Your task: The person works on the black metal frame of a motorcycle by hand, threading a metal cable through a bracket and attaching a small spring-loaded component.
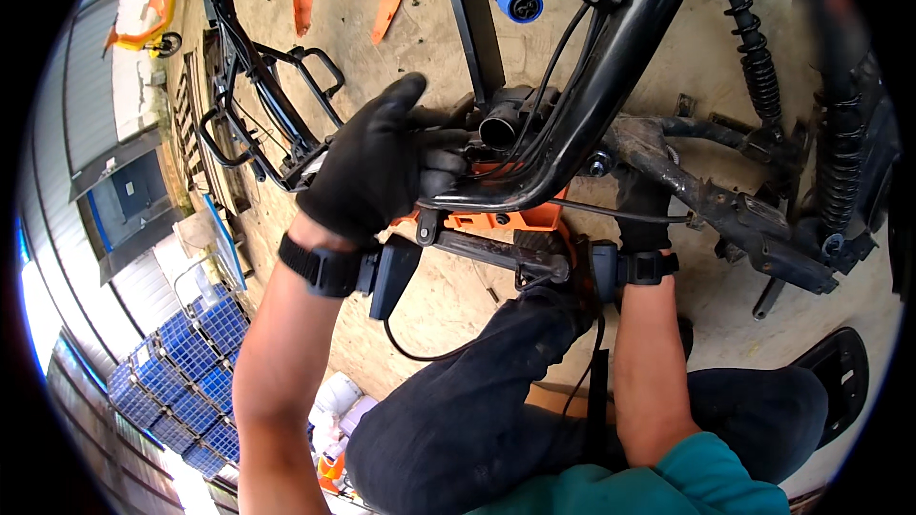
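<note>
Head view: bent black frame tube (pixel 611 86) lies right of the left grip (pixel 367 172) — the nearer to its lower end — long axis running up-right. Left fingers (pixel 444 160) curl beside the cylindrical fitting (pixel 498 130); right grip (pixel 643 212), partly hidden. Neither hold is determinable.

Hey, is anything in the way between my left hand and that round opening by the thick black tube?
Nothing visible stands between your left hand and the round opening; the hand is close on its left. The black cables pass on its right.
</note>
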A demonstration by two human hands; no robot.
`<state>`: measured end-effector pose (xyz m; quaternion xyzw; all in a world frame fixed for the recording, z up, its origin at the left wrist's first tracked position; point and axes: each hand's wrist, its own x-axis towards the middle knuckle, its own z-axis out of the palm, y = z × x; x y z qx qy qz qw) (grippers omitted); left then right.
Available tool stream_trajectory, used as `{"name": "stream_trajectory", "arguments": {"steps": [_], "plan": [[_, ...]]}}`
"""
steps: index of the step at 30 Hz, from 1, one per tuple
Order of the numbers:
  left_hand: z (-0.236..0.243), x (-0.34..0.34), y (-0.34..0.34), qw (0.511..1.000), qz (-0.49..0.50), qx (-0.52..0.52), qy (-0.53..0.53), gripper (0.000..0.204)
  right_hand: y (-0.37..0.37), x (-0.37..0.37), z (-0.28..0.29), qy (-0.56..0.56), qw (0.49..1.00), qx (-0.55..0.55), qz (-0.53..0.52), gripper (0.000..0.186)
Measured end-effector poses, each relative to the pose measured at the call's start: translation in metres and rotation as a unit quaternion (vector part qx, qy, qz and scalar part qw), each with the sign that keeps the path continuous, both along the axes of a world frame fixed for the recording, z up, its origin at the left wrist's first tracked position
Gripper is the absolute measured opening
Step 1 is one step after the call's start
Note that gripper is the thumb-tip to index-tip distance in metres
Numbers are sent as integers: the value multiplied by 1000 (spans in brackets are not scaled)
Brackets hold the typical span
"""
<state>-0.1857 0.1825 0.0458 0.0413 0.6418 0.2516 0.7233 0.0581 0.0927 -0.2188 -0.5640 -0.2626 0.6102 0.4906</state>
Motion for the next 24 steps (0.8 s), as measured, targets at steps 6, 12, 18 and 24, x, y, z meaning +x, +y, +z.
{"name": "stream_trajectory", "arguments": {"steps": [6, 12, 18, 24], "plan": [[-1, 15, -18, 995, 97, 17, -2, 77, 14, 1, 18, 93, 995, -42, -4, 26], [-14, 27, -13, 759, -446, 267, 391, 65, 7, -4, 15, -1, 1000, 2, 0, 22], [-24, 48, -1, 710, -539, 155, 426, 66, 13, -2, -7, 130, 986, -82, -65, 26], [-41, 39, 0, 898, -182, 68, 394, 66, 20, -7, 24, 133, 982, -125, -43, 24]]}}
